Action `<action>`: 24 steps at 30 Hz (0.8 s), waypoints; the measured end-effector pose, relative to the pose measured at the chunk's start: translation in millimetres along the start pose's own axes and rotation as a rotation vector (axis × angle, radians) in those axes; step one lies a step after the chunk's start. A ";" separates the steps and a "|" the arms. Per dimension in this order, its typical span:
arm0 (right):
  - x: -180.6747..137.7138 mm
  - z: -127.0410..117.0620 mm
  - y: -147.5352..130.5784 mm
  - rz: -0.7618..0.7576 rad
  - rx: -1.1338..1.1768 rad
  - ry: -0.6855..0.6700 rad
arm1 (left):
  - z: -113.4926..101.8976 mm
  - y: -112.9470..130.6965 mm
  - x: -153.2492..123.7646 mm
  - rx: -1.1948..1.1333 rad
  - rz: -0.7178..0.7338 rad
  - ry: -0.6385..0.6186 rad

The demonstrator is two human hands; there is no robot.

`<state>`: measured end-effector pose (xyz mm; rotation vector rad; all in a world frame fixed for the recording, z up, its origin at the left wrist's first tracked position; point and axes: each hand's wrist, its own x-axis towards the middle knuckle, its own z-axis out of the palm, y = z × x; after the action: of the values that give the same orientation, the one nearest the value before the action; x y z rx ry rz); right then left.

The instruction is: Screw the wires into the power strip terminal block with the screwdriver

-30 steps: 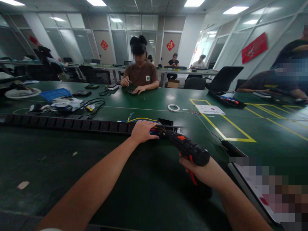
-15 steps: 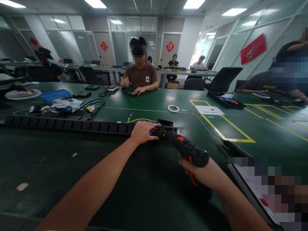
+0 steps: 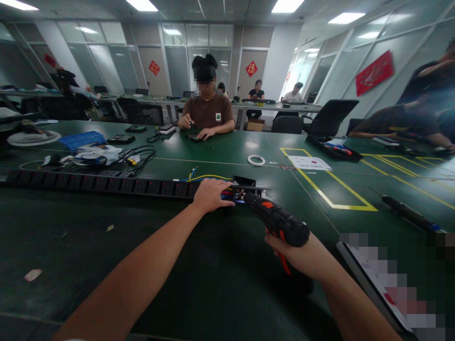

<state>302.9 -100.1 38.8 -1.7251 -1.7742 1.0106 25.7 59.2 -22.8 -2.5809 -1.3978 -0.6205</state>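
Note:
A long black power strip [image 3: 138, 187] with a row of sockets lies across the table. Its right end is opened up, showing coloured wires [image 3: 209, 177] and a small board [image 3: 239, 194]. My left hand [image 3: 210, 195] grips the strip just left of this end, fingers over the top and thumb on the near side. Closed round the handle of a black and orange cordless drill [image 3: 279, 220], my right hand [image 3: 302, 253] points it left into the opened end. Bluish light shows at the drill's nose; whether its bit touches a screw is hidden.
A dark pen-like tool with a thin tip [image 3: 408, 213] lies to the right, beyond a white-faced board [image 3: 369, 279]. A white ring [image 3: 256, 160] and a paper sheet [image 3: 309, 162] lie farther back. Cables [image 3: 142, 154] and a blue tray [image 3: 82, 140] are left. A co-worker [image 3: 208, 113] sits opposite.
A bluish light now shows at the drill's nose. The thin-tipped tool on the right has shifted farther right. Both my hands stay almost where they were.

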 end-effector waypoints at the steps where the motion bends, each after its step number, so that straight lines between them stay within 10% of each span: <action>1: -0.1 -0.2 -0.9 0.000 -0.003 -0.001 | 0.3 -0.2 0.0 0.002 0.001 0.002; 24: -0.4 0.7 -2.6 0.028 0.015 0.017 | 1.3 -0.5 -0.1 -0.009 0.009 0.026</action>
<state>300.7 -100.5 40.4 -1.7485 -1.7327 1.0150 25.6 59.8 -24.1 -2.5754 -1.3782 -0.6582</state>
